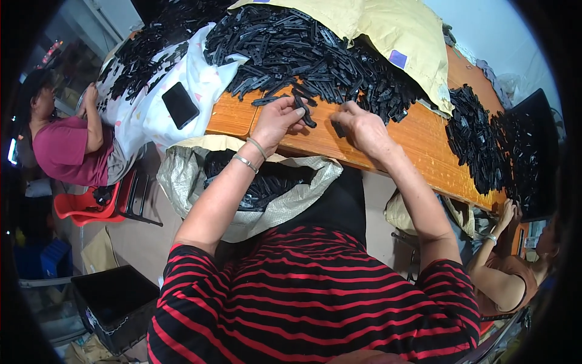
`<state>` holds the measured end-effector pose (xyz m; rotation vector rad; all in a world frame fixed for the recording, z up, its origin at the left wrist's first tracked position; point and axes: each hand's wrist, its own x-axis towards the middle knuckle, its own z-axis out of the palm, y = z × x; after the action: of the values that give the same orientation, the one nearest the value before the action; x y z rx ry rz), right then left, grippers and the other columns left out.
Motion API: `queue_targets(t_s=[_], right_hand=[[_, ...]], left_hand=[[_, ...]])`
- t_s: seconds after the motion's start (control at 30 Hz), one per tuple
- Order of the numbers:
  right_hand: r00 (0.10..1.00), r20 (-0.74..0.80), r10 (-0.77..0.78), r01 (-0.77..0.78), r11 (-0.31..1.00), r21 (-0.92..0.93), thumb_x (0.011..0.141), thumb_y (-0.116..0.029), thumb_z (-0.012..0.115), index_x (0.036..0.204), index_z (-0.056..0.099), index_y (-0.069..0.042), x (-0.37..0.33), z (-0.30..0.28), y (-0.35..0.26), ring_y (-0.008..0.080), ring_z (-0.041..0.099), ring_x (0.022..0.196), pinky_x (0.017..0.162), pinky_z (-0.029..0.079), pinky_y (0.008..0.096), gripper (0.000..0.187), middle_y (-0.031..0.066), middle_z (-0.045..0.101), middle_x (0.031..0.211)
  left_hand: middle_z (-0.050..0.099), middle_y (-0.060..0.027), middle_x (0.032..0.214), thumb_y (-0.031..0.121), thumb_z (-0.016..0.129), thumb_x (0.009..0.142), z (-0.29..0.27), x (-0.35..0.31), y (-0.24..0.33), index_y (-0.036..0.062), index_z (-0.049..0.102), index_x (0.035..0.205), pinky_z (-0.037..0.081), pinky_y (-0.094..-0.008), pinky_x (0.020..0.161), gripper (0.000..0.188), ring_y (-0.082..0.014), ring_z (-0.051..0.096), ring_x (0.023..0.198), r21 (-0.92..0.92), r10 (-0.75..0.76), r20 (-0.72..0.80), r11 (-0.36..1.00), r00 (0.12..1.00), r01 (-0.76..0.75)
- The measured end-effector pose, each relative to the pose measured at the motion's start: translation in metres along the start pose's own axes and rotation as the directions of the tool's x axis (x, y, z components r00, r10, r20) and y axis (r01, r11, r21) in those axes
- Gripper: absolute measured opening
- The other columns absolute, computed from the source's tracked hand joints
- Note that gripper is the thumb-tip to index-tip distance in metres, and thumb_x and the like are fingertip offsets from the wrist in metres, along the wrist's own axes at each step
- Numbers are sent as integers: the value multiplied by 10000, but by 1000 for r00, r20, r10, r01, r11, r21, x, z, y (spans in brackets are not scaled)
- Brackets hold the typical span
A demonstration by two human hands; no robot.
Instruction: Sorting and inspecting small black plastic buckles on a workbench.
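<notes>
My left hand (277, 125) is closed over the table's near edge, with a long, narrow black clip-like piece (305, 114) pinched between thumb and fingers. To its right, my right hand (368, 131) has its fingers curled down around a small dark piece (338, 128), partly hidden by them. Beyond both hands rises a large heap of similar black pieces (285, 45) on the orange-brown wooden table (418, 148). Below my left forearm, a pale woven sack (182, 179) gapes at my lap, and more black pieces (267, 191) lie inside it.
A dark phone (180, 105) rests on white cloth (209, 76) at left. A yellowish sack (394, 27) covers part of the heap. Co-workers sit at left (70, 142) and right (506, 276), beside more black pieces (473, 136). A black crate (115, 303) stands on the floor.
</notes>
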<state>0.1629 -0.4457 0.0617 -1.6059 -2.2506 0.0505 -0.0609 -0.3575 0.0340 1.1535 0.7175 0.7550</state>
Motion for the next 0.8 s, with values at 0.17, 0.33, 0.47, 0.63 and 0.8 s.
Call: queue_targets(t_s=[0.17, 0.33, 0.47, 0.63, 0.8], right_hand=[[973, 33, -229, 230, 972, -36, 739, -11, 650, 1033, 652, -87, 7, 10, 19, 336, 626, 861, 738, 521, 398, 303, 105, 609, 1049], [984, -144, 104, -73, 976, 203, 825, -76, 672, 1004, 649, -18, 5, 0, -17, 246, 633, 759, 676, 508, 334, 190, 93, 617, 862], [923, -318, 215, -53, 891, 450, 826, -52, 690, 993, 652, 7, 9, 1, -53, 142, 606, 691, 601, 487, 260, 182, 81, 603, 835], [882, -406, 239, -24, 883, 468, 796, -7, 708, 975, 668, 1, 12, 2, -72, 141, 599, 652, 565, 486, 252, 184, 89, 611, 855], [888, -382, 255, -40, 871, 489, 780, 10, 714, 968, 676, 0, 11, 4, -72, 139, 595, 652, 571, 484, 244, 192, 92, 611, 868]], left_hand=[[676, -79, 1028, 91, 579, 939, 2, -6, 1, -4, 548, 1195, 531, -171, 683, 275, -64, 635, 766, -49, -19, 39, 999, 999, 20], [666, -68, 1022, 71, 588, 927, 13, -19, 15, 3, 556, 1173, 538, -182, 707, 257, -80, 645, 786, -61, -5, 4, 998, 1000, 5], [647, -48, 1009, 29, 603, 903, 21, -27, 18, -3, 565, 1143, 539, -204, 741, 245, -89, 638, 835, 12, 123, -28, 992, 992, -123], [629, -42, 1017, -33, 601, 874, 29, -33, 12, -3, 570, 1116, 518, -209, 785, 246, -80, 613, 898, -9, 311, -30, 950, 950, -312], [616, -46, 1036, -75, 585, 860, 32, -41, 14, -7, 559, 1116, 500, -208, 833, 266, -84, 604, 935, 32, 369, -48, 930, 928, -367]])
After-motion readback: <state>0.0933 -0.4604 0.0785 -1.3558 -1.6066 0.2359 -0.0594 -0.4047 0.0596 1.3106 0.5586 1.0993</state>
